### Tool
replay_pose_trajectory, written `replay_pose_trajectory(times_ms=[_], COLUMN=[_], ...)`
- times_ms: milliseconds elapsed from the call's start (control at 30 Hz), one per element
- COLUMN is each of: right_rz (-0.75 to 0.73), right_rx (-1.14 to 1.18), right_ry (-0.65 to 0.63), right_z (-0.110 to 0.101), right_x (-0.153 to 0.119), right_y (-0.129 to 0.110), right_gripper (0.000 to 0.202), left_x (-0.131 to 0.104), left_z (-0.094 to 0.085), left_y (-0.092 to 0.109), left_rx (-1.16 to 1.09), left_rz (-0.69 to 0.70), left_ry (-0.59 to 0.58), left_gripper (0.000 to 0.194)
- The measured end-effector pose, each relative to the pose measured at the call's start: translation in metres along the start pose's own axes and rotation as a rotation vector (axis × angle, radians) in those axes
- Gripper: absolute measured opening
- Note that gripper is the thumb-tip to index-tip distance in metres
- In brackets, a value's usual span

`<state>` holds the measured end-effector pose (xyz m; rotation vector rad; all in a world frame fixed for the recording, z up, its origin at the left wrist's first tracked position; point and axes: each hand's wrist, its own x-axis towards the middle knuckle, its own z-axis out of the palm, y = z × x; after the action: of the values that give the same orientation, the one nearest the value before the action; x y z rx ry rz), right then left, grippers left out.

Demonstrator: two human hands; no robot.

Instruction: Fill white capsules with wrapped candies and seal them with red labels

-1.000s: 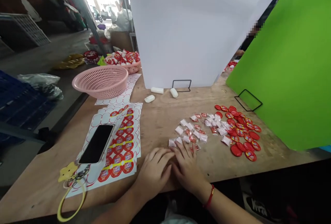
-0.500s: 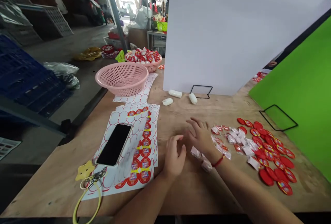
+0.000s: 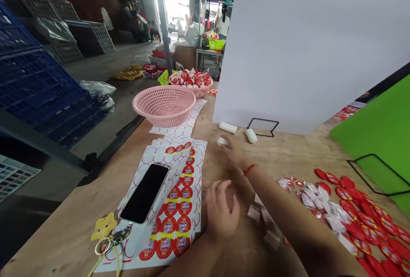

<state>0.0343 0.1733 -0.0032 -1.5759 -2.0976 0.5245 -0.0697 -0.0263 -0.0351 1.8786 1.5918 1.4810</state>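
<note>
My right hand (image 3: pixel 234 151), with a red cord on the wrist, reaches forward over the wooden table. Its fingers close on the near end of a small white plastic capsule (image 3: pixel 221 141), which still lies at the table surface. Beyond it are two more white capsules, one long (image 3: pixel 228 127) and one short (image 3: pixel 251 135). My left hand (image 3: pixel 221 208) rests on the table beside the sticker sheets (image 3: pixel 174 236), fingers curved and apart, holding nothing. Small clear-wrapped packets (image 3: pixel 253 214) lie between my arms. Round red discs (image 3: pixel 368 221) and more packets (image 3: pixel 315 196) spread to the right.
A phone (image 3: pixel 145 192) and a yellow star keychain (image 3: pixel 104 226) lie on the sheets. Behind them stand a pink basket (image 3: pixel 163 119) and another pink basket (image 3: pixel 205 91) heaped with red-and-white pieces. White (image 3: pixel 304 46) and green (image 3: pixel 381 127) boards stand on wire supports at the back and right.
My right hand has moved forward from the packets to the nearest white capsule. My left hand stays near the sheets, its fingers still curved. The view has turned slightly left.
</note>
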Motion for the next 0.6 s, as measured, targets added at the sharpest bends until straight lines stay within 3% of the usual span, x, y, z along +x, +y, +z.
replay_pose_trajectory(times_ms=[100,133,233,333,400,500,600], right_rz=[0.024,0.049,0.152,0.196,0.206,0.191,0.164], right_rx=[0.236,0.472,0.876,0.908,0.924,0.832,0.541], right_ry=[0.023,0.031,-0.092,-0.075,0.09,0.334,0.362], right_z=[-0.015,-0.019,-0.023,-0.021,-0.022,-0.027,-0.031], right_x=[-0.058,-0.08,-0.142,-0.174,-0.181,-0.181,-0.181], right_y=[-0.003,-0.007,-0.023,-0.029,-0.022,0.003,0.028], right_gripper=[0.029,0.028,0.033,0.037,0.034,0.03,0.03], left_x=[0.0,0.001,0.0,0.0,0.0,0.001,0.003], left_z=[0.006,0.007,0.008,0.006,0.005,0.005,0.004], left_y=[-0.002,-0.003,-0.002,-0.001,0.001,0.002,0.002], left_rx=[0.001,-0.026,-0.173,-0.349,-0.412,-0.395,-0.358], left_rz=[-0.112,-0.15,-0.237,-0.325,-0.384,-0.378,-0.326], left_ry=[0.042,0.038,-0.079,-0.258,-0.32,-0.325,-0.297], left_gripper=[0.055,0.063,0.071,0.051,0.044,0.041,0.04])
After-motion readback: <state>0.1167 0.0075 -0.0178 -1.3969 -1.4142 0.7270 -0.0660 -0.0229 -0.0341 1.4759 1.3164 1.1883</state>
